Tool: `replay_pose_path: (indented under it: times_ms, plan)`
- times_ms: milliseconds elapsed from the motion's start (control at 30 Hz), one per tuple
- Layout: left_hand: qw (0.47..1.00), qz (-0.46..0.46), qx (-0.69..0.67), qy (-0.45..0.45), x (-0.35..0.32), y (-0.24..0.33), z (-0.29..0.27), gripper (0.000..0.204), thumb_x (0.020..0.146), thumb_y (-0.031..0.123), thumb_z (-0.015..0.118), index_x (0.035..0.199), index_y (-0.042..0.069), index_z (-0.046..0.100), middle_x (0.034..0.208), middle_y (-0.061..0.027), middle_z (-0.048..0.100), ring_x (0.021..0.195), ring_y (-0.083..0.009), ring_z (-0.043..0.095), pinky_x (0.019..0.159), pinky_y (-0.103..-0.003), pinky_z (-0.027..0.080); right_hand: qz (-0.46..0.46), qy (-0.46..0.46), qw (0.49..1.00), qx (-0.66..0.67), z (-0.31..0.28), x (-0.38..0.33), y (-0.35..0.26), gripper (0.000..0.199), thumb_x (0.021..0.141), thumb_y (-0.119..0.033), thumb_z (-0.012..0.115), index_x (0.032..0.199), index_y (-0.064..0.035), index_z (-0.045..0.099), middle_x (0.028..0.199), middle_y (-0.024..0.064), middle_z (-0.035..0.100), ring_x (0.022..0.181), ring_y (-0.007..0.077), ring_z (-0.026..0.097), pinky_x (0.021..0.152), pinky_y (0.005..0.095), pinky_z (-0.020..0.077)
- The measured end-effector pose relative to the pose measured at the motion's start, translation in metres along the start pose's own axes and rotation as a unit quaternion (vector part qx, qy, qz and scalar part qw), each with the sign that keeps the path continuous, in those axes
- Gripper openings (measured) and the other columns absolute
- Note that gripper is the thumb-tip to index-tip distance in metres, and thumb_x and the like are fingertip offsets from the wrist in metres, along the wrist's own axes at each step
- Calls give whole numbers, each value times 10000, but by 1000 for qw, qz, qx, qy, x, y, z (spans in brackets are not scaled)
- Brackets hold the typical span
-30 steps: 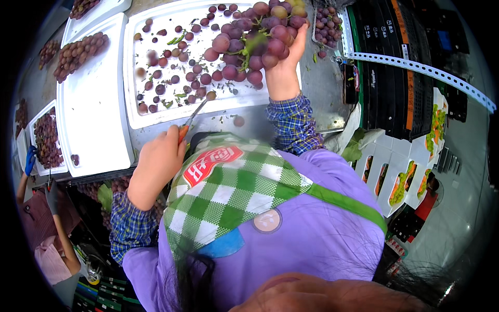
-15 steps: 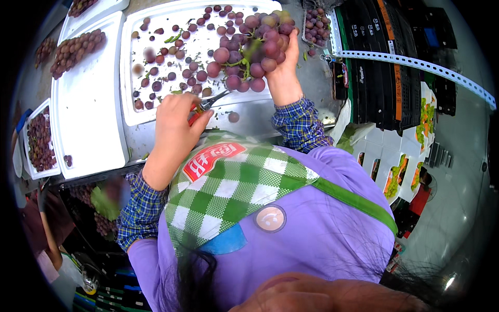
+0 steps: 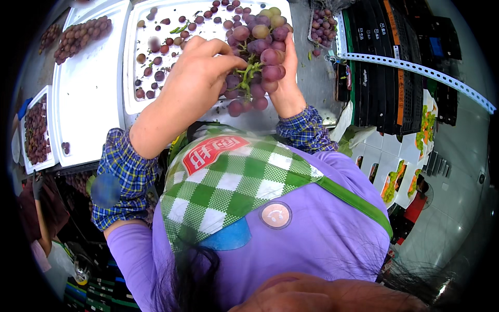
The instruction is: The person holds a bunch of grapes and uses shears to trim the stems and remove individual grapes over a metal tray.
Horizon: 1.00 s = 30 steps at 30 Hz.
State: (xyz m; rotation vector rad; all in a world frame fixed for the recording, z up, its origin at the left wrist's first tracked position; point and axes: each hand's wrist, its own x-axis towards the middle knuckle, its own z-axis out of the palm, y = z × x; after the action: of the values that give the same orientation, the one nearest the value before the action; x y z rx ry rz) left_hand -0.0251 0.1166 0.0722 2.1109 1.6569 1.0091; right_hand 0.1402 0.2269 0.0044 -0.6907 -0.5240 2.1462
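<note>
A bunch of purple-red grapes (image 3: 271, 56), with a few greenish berries at its top and bare green stems showing on its near side, rests in my right hand (image 3: 289, 86). That hand supports it from the right and behind, fingers mostly hidden by the berries. My left hand (image 3: 200, 73) reaches in from the left, thumb and fingers bent together with the tips at the bunch's stems. What lies inside its grip is hidden; the red-handled snips do not show now. Below both hands is a white tray (image 3: 131, 78) strewn with loose grapes and stem bits.
To the left stands a long white tray (image 3: 91, 109) with a grape bunch (image 3: 83, 39) at its far end. A smaller box of grapes (image 3: 37, 132) sits farther left. At right are a punnet of grapes (image 3: 323, 28), stacked black crates (image 3: 371, 67) and a perforated metal strip (image 3: 416, 65).
My left hand has risen from the tray's near edge to the bunch's stems. The snips it held have gone out of sight. The bunch has turned slightly and sits a little lower.
</note>
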Motion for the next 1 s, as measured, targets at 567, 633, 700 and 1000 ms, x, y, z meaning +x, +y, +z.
replay_pose_path:
  times_ms: [567,633,700,1000]
  plan:
    - [995,81,-3,-54,15,3,6,278,649,13,746,924,22,699,943,-69,577,915,-268,518,811,-358,475,67,-46,997,-20,9,3,-6,643,954,-601,356,1352,-102,430,1255,149,564,1099,294,608,914,451,532]
    - [995,84,5,-55,14,2,7,290,646,10,745,931,18,695,935,-72,577,919,-269,518,813,-358,475,64,-36,997,-10,10,3,-5,640,955,-601,355,1351,-104,433,1243,144,571,1086,290,614,909,450,534]
    - [995,84,6,-53,13,0,7,297,642,5,742,934,15,692,925,-75,577,920,-270,519,812,-358,476,69,-49,996,-16,7,6,-3,639,956,-602,353,1351,-107,435,1236,141,575,1082,284,615,909,447,534]
    - [997,51,-6,-54,20,-11,8,144,668,6,643,807,31,670,855,-78,577,922,-284,530,806,-371,482,64,-31,997,-24,8,8,6,627,954,-600,368,1342,-114,447,1221,122,583,1066,251,622,896,411,544]
